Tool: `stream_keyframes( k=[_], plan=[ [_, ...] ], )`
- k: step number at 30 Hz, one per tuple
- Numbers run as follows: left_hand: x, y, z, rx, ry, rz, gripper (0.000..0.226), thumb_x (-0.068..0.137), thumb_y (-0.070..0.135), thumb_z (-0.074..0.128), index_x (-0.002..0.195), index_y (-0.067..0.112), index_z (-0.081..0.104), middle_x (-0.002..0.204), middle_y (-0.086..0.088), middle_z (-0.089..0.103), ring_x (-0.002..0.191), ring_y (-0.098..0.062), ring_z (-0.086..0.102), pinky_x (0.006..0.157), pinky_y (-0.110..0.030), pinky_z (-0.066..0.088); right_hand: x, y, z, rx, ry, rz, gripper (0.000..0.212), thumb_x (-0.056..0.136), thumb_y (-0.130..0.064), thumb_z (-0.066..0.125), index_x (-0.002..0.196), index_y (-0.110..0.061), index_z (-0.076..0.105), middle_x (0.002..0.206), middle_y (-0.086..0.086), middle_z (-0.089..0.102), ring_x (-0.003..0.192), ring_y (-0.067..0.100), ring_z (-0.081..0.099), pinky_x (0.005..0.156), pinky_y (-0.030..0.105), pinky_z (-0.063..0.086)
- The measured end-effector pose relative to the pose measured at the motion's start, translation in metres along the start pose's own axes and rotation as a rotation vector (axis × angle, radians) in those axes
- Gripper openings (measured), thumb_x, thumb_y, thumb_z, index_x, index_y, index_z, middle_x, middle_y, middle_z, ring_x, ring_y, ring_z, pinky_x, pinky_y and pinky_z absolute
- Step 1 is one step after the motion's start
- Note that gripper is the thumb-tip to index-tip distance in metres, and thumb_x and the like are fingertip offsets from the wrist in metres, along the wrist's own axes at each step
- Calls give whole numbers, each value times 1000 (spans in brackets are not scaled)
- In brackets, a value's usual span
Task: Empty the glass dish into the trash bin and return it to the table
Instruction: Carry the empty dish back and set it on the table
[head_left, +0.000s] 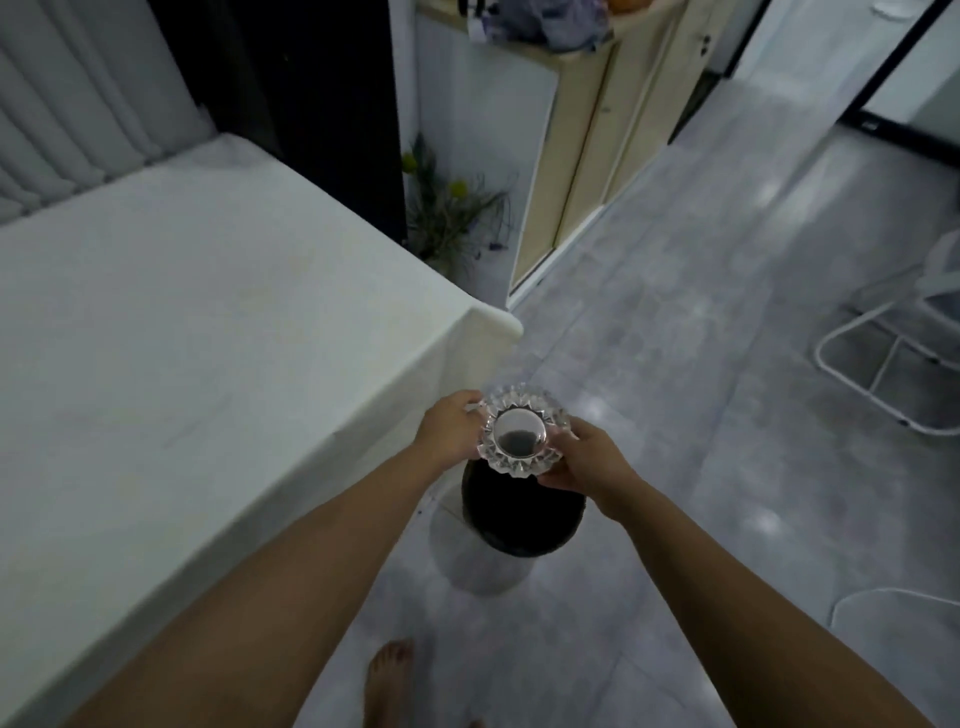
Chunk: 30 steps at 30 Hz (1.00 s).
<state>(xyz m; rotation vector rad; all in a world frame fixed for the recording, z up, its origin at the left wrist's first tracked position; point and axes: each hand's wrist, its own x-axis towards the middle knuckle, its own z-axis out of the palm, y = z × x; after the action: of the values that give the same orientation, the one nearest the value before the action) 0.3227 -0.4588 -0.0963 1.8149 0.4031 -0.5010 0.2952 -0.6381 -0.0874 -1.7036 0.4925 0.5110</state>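
A round cut-glass dish (521, 431) with a scalloped rim is held in the air with both hands. My left hand (451, 427) grips its left edge and my right hand (589, 462) grips its right edge. A dark patch shows in the dish's centre. Directly below the dish stands a dark round trash bin (522, 519) on the grey floor, partly hidden by the dish and my hands. The white table (208, 338) is to the left, its corner just beyond my left hand.
A pale wooden cabinet (587, 156) stands ahead past the table, with a plant (452, 213) beside it. A white metal chair frame (893, 353) sits on the floor at the right. My bare foot (387, 686) is near the bottom edge.
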Motion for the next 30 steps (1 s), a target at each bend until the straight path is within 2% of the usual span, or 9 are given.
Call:
stream_keyframes(
  k=[3, 5, 7, 10, 13, 17, 22, 27, 30],
  plan=[
    [-34, 2, -37, -60, 55, 20, 41, 85, 10, 54, 125, 14, 61, 120, -19, 65, 102, -34, 67, 85, -49, 59, -24, -30, 16, -89, -79, -43, 18, 94, -25, 57, 104, -14, 68, 88, 11, 70, 70, 21, 69, 66, 37, 64],
    [-56, 2, -62, -153, 118, 17, 38, 88, 8, 52, 124, 15, 61, 103, -13, 65, 78, -24, 66, 67, -38, 62, -37, -49, 33, -131, -130, -84, 19, 94, -20, 57, 103, -9, 69, 88, 15, 70, 60, 16, 69, 61, 33, 63],
    [-78, 0, -86, -230, 193, 9, 34, 90, 10, 50, 122, 15, 63, 93, -9, 62, 65, -14, 58, 54, -28, 58, -47, -66, 54, -164, -185, -113, 18, 95, -12, 54, 104, -6, 68, 85, 14, 66, 52, 11, 66, 55, 27, 61],
    [-111, -11, -122, -333, 311, -3, 30, 92, 12, 52, 120, 15, 63, 81, -4, 62, 62, -14, 57, 55, -27, 58, -55, -86, 96, -213, -270, -134, 21, 94, -11, 56, 111, -4, 65, 90, 16, 56, 52, 16, 59, 53, 28, 61],
    [-138, -30, -160, -434, 432, -44, 31, 91, 12, 53, 120, 15, 64, 86, -7, 65, 66, -17, 59, 61, -31, 59, -62, -103, 149, -296, -361, -145, 21, 95, -12, 56, 112, -6, 64, 91, 16, 58, 47, 15, 59, 53, 28, 61],
    [-166, -62, -213, -519, 560, -96, 30, 90, 11, 54, 118, 14, 63, 81, -6, 64, 65, -17, 59, 68, -36, 58, -74, -113, 225, -420, -417, -149, 9, 93, -10, 55, 101, -9, 60, 95, 15, 60, 65, 27, 61, 61, 38, 63],
    [-195, -102, -277, -542, 637, -163, 28, 91, 11, 53, 117, 10, 62, 77, -8, 62, 64, -20, 58, 60, -30, 53, -93, -113, 312, -664, -502, -262, 11, 88, -13, 59, 98, -9, 59, 97, 11, 60, 90, 38, 70, 82, 50, 59],
    [-215, -143, -325, -574, 740, -238, 35, 88, 3, 47, 118, 9, 63, 80, -10, 63, 61, -20, 57, 56, -28, 51, -117, -104, 386, -741, -551, -255, 29, 93, -17, 53, 120, -6, 56, 95, 10, 59, 62, 21, 62, 52, 27, 56],
    [-229, -163, -341, -548, 803, -292, 36, 88, 4, 48, 119, 12, 64, 87, -12, 65, 60, -19, 58, 51, -24, 52, -123, -95, 421, -834, -569, -309, 29, 88, -11, 58, 116, -5, 58, 99, 10, 63, 71, 24, 66, 63, 29, 57]
  ],
)
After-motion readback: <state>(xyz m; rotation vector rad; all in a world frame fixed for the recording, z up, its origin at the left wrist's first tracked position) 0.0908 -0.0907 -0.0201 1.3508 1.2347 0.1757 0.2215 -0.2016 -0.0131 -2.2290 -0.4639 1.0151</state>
